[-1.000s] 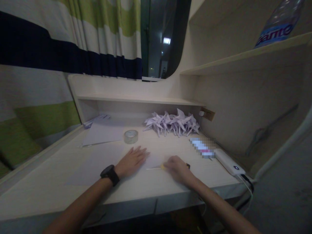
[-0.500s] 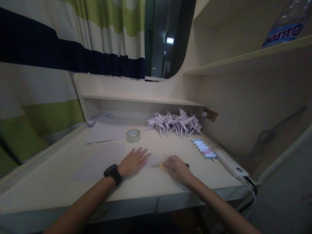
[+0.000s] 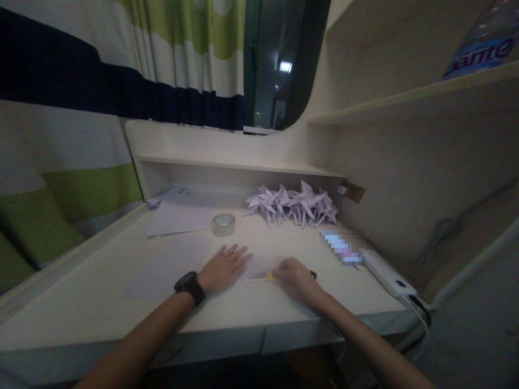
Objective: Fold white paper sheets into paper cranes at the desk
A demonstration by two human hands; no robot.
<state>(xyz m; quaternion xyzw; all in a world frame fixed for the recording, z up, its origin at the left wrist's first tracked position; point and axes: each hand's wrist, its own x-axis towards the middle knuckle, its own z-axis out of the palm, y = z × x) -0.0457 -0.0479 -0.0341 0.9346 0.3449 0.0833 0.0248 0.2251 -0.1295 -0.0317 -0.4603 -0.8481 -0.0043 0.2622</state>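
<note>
My left hand (image 3: 226,269), with a black watch on the wrist, lies flat on a small white piece of paper (image 3: 260,263), fingers spread. Close by on the right, my right hand (image 3: 295,280) is closed around a utility knife (image 3: 270,276) with a yellow and black handle. Its thin blade points left along the near edge of the paper; the fist hides most of the handle. Left of my left hand lies a larger white sheet (image 3: 162,266). A roll of clear tape (image 3: 223,231) sits just beyond my left fingers.
White paper pinwheels (image 3: 290,204) are bunched at the back. A paper stack (image 3: 180,216) lies back left. On the right are a blurred-out phone (image 3: 340,247) and a white power strip (image 3: 387,273) with cables. A bottle (image 3: 480,51) stands on the upper shelf.
The view has shifted very slightly. Both hands, the paper and the utility knife keep practically the same places on the desk.
</note>
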